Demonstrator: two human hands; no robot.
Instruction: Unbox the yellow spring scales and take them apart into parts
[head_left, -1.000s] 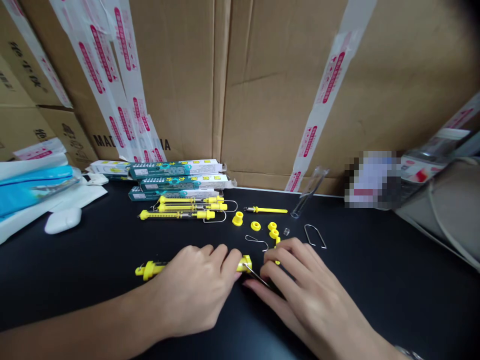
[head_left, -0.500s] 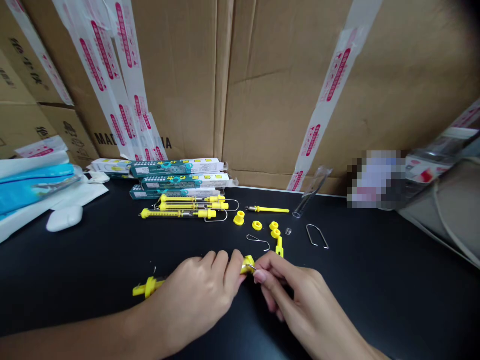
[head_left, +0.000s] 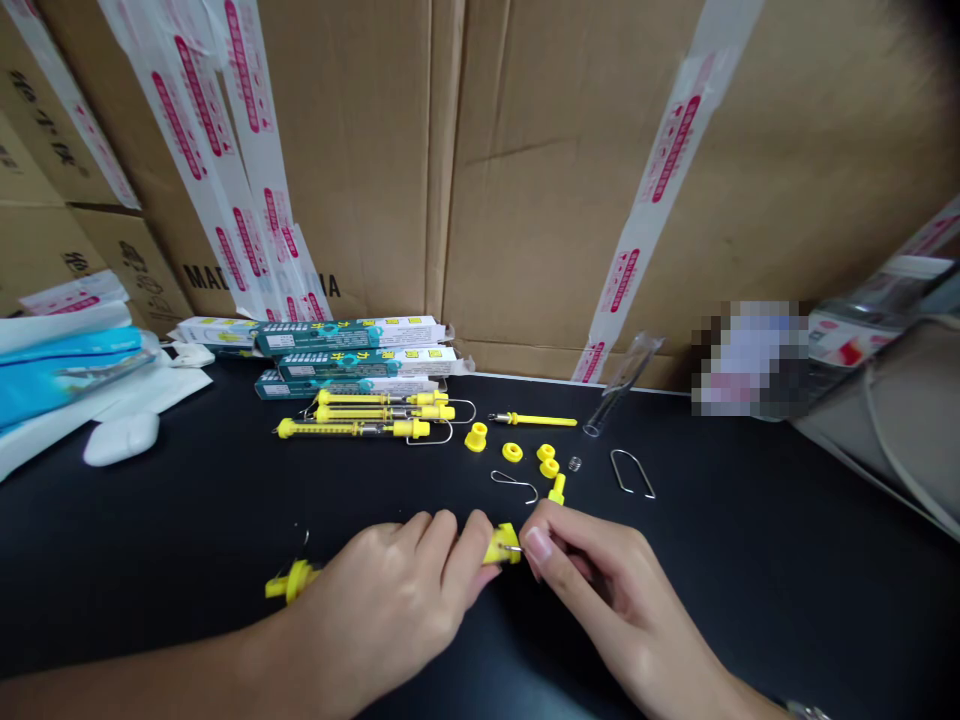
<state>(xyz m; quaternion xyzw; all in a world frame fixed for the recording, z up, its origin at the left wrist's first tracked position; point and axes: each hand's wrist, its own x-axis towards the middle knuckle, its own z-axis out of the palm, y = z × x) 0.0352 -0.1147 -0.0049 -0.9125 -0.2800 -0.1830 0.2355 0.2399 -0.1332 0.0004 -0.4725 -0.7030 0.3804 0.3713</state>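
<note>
My left hand (head_left: 401, 590) is wrapped round a spring scale (head_left: 300, 580); its yellow ends stick out on both sides and its middle is hidden. The right end carries a yellow cap (head_left: 505, 544) with a metal wire (head_left: 513, 548) in its side. My right hand (head_left: 600, 590) pinches that wire between thumb and forefinger; the wire's far part is hidden. Just beyond lie a yellow stem piece (head_left: 557, 490), a bent wire hook (head_left: 514, 484), yellow rings (head_left: 512, 452), a yellow flanged cap (head_left: 475, 437), a small spring (head_left: 574, 464) and a wire loop (head_left: 632, 474).
Several whole spring scales (head_left: 352, 429) lie before stacked green-and-white boxes (head_left: 352, 337). A yellow rod (head_left: 540, 420) and a clear tube (head_left: 607, 410) lie right of them. A white case (head_left: 120, 440) and blue packet (head_left: 67, 365) sit left; a large carton (head_left: 360, 150) stands behind.
The yellow cap has shifted slightly right and more of it shows past my left fingers. My right hand has moved slightly right, still pinching the wire.
</note>
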